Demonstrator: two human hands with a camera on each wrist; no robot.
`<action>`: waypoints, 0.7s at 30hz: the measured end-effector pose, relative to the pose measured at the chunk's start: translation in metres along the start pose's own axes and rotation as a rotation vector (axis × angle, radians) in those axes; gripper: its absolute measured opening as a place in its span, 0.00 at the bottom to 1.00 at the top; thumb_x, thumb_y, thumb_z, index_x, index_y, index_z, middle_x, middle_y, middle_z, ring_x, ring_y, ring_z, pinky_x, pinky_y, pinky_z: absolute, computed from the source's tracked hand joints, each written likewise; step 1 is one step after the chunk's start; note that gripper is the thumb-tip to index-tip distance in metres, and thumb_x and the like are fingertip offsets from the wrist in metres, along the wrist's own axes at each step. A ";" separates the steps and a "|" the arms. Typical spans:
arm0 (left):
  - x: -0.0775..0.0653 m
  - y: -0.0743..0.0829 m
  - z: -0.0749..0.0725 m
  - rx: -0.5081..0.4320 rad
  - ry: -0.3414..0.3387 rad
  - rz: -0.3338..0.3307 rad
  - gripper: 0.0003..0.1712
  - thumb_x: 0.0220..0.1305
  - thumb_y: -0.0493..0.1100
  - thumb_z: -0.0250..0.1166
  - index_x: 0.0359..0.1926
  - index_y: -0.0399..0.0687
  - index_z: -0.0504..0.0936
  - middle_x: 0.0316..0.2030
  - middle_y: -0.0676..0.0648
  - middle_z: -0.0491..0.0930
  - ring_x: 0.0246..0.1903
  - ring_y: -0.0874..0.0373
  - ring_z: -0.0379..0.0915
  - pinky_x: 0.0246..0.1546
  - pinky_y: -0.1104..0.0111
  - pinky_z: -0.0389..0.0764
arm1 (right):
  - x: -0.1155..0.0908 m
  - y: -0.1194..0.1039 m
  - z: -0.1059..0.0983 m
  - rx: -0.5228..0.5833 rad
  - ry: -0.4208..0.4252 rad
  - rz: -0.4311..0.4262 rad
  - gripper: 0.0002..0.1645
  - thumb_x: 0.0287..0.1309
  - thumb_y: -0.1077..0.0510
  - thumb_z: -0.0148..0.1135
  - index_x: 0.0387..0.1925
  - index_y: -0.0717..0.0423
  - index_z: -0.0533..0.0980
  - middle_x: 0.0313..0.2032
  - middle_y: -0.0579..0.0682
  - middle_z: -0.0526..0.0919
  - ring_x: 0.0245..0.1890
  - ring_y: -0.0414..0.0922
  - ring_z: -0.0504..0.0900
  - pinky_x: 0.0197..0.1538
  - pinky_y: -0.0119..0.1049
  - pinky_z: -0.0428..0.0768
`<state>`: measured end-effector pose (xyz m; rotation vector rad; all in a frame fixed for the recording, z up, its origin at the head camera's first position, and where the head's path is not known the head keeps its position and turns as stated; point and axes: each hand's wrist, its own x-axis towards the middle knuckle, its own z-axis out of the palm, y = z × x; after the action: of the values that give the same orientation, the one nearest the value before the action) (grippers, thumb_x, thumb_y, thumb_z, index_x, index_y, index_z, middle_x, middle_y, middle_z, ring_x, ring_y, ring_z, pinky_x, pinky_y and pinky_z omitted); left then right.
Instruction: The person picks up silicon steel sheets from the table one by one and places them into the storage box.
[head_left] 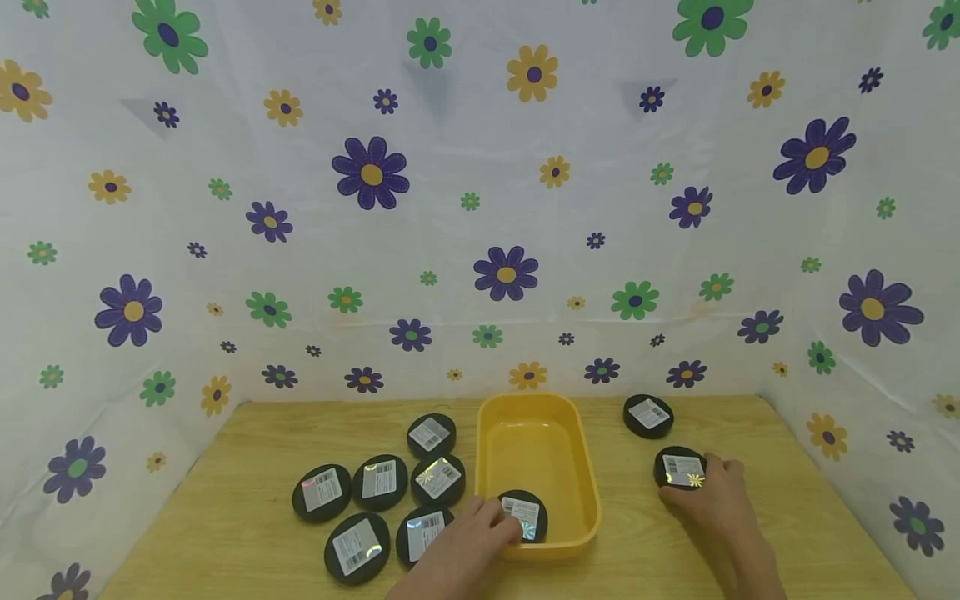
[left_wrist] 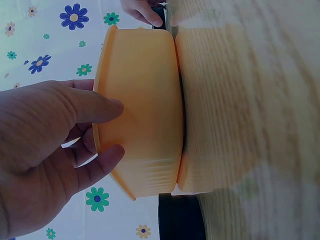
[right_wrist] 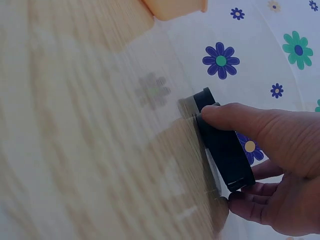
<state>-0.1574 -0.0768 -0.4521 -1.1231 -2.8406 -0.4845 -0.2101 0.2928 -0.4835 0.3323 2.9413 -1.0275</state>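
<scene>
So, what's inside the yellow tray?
In the tray, a labelled black disc lies at the near end. The left hand covers the near-left corner and part of the disc, hiding anything beneath.

Smooth plastic tub (head_left: pixel 534 457), 9 plastic discs (right_wrist: pixel 227 152) with glossy labels (head_left: pixel 379 479), shiny wood-grain tabletop (head_left: pixel 240 525), cloth-like backdrop (head_left: pixel 442 233)

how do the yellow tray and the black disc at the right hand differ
The tray is yellow; the disc is black with a pale label. The tray is roughly rectangular and hollow; the disc is round. The tray is larger than the disc. Both are gripped: left hand on tray, right hand on disc.
</scene>
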 end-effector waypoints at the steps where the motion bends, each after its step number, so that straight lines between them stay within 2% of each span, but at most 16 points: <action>1: 0.000 0.000 0.000 -0.002 0.001 0.000 0.18 0.54 0.36 0.70 0.41 0.62 0.77 0.39 0.60 0.70 0.39 0.64 0.61 0.42 0.72 0.72 | 0.000 0.000 0.000 0.007 -0.002 0.001 0.66 0.46 0.42 0.74 0.66 0.83 0.50 0.55 0.78 0.54 0.52 0.70 0.68 0.58 0.66 0.69; 10: 0.001 0.001 0.000 0.020 0.004 -0.004 0.18 0.55 0.35 0.69 0.41 0.62 0.77 0.38 0.60 0.69 0.39 0.64 0.61 0.42 0.72 0.72 | -0.001 -0.002 -0.001 0.035 -0.005 0.007 0.64 0.40 0.43 0.79 0.61 0.83 0.54 0.52 0.75 0.56 0.48 0.67 0.70 0.56 0.63 0.71; 21: 0.000 0.001 0.001 0.047 0.024 0.004 0.18 0.54 0.33 0.69 0.40 0.61 0.76 0.36 0.59 0.68 0.38 0.63 0.62 0.41 0.72 0.72 | -0.004 -0.008 -0.005 0.069 0.007 -0.022 0.64 0.39 0.46 0.79 0.63 0.82 0.55 0.54 0.76 0.57 0.49 0.66 0.71 0.57 0.64 0.71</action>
<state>-0.1570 -0.0756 -0.4528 -1.1077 -2.8135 -0.4254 -0.2078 0.2889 -0.4744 0.3059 2.9274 -1.1342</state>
